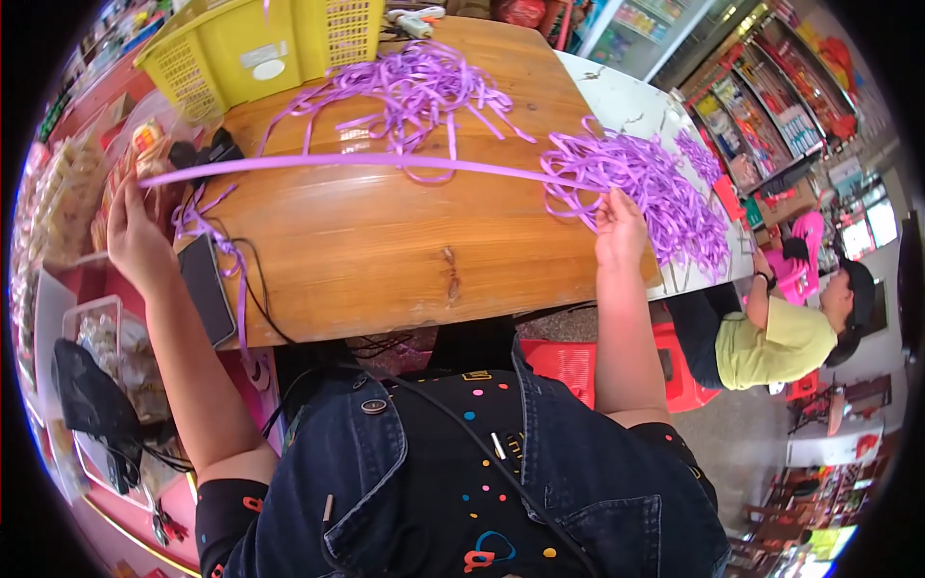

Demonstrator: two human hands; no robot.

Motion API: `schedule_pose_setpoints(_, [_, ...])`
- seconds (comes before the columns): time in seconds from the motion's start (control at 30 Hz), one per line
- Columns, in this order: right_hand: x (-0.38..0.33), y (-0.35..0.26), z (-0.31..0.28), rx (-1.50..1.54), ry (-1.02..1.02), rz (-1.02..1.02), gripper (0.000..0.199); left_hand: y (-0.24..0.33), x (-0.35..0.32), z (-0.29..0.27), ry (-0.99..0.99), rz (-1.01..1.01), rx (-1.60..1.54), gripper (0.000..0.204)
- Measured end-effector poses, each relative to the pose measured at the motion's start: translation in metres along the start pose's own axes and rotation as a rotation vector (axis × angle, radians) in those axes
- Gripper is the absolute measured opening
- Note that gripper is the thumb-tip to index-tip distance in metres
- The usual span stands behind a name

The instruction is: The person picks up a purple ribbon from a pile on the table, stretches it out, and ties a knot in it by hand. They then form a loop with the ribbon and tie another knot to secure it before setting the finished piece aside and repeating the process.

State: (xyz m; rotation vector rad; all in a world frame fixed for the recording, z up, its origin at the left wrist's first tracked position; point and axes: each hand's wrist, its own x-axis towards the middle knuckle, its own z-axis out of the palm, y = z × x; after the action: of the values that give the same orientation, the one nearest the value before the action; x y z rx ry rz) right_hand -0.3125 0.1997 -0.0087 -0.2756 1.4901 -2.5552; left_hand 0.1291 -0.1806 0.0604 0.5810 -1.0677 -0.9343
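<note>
A purple ribbon [366, 161] stretches nearly straight across the wooden table between my two hands, a little above the surface. My left hand [138, 231] grips one end at the far left, its fingers closed. Toward the right edge of the table, my right hand [620, 229] pinches the ribbon with closed fingers. Right beside that hand lies a big tangled heap of purple ribbons [674, 212], spilling over the table's right side. Another loose pile of purple ribbons [414, 87] rests at the back of the table.
A yellow plastic basket [265, 63] stands at the back left of the wooden table [385, 250]. A dark phone-like slab [206, 289] and a black cable lie near the left edge. Packaged goods [67, 202] line the left. To the right, another person [776, 337] sits near red stools.
</note>
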Motion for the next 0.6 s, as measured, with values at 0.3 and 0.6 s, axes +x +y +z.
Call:
schedule_pose_setpoints(0.3, [-0.002, 0.009, 0.009, 0.166, 0.042, 0.054, 0.004, -0.018, 0.017, -0.029, 0.166, -0.738, -0.67, 0.02])
schedule_pose_setpoints(0.6, [-0.042, 0.002, 0.058, 0.145, -0.098, -0.008, 0.009, 0.007, -0.063, 0.037, -0.35, -0.665, -0.57, 0.026])
